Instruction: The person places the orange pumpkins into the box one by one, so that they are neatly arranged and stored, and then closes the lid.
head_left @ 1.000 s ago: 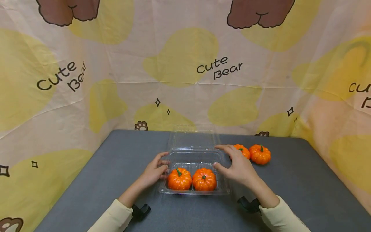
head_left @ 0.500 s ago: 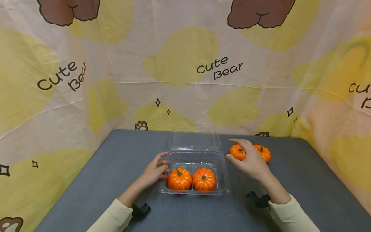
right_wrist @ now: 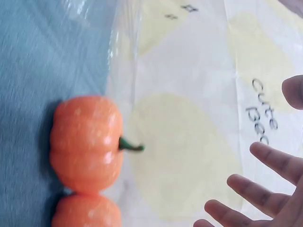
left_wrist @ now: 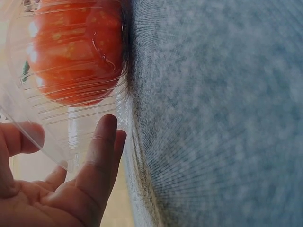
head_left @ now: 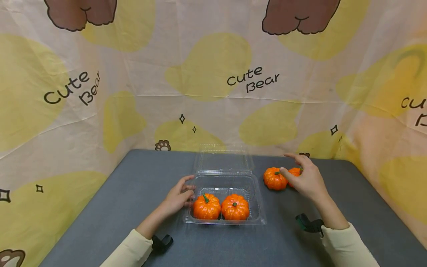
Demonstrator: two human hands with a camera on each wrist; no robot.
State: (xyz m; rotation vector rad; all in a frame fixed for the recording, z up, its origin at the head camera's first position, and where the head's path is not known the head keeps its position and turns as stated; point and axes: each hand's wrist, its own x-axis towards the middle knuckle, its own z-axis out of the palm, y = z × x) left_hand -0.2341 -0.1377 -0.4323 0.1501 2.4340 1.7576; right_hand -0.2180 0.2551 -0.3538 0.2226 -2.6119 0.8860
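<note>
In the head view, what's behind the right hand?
Behind the right hand is an orange pumpkin: its left part and some green stem show. The hand covers the rest.

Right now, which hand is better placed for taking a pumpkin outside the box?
Probably the right hand: empty, it hovers near both outside pumpkins. The left hand is farther, at the box's left side.

The left sleeve (head_left: 128, 249), at the lower left of the frame, is pale cream; the right sleeve (head_left: 348, 247), at the lower right, matches it. A black, curved left wrist mount (head_left: 163, 243) juts beside the first, and a similar right wrist mount (head_left: 309, 224), tinged dark green, beside the second. Left grip (head_left: 176, 198) and right grip (head_left: 309, 180) are bare.
</note>
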